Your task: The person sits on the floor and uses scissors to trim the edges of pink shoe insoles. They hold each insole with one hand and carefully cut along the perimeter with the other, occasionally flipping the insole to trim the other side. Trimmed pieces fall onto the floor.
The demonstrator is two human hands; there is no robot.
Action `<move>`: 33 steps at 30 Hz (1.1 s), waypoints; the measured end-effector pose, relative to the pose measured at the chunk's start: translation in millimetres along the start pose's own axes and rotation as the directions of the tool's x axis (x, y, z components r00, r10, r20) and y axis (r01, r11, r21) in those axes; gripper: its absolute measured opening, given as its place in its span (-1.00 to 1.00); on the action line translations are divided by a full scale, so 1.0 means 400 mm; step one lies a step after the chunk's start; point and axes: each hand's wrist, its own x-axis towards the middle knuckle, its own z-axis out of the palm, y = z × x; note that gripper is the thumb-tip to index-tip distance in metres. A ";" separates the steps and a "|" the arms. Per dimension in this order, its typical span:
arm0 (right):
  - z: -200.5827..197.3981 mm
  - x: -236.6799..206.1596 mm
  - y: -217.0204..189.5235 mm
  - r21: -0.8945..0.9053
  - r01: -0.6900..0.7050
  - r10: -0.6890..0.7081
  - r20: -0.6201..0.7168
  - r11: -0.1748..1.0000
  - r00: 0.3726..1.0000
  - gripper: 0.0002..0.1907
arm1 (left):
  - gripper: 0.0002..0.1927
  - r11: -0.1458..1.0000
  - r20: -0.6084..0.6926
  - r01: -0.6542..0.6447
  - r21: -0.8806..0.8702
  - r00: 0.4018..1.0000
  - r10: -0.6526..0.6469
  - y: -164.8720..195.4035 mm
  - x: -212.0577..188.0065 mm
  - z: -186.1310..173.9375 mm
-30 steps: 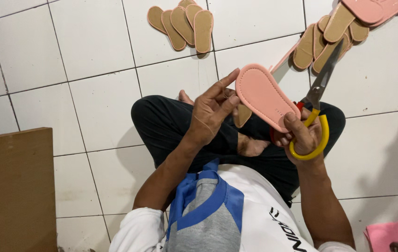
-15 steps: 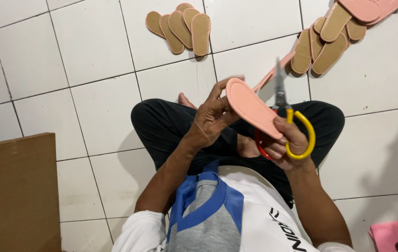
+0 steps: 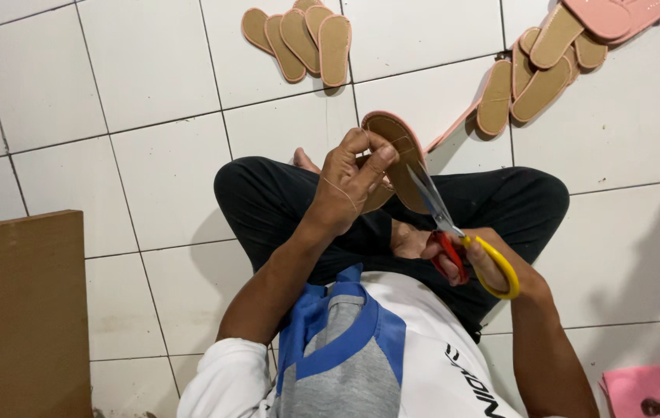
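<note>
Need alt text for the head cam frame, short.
Seen from above, a person sitting cross-legged on a white tiled floor holds a tan shoe sole in the left hand and puts scissors with red and yellow handles to it with the right hand. Two heaps of soles lie ahead; a brown board lies at left.

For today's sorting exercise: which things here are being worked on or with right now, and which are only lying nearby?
In use:
- shoe sole, held up by the left hand
- scissors, in the right hand, blades at the sole's edge

Lying about:
- sole pile on the floor tiles
- second sole pile
- brown board
- pink cloth
</note>
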 end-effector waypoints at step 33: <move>0.003 0.024 0.018 0.040 0.109 -0.105 -0.097 0.993 0.990 -0.04 | -0.84 0.992 -0.020 0.020 -0.126 1.000 -0.023 -0.022 -0.021 -0.051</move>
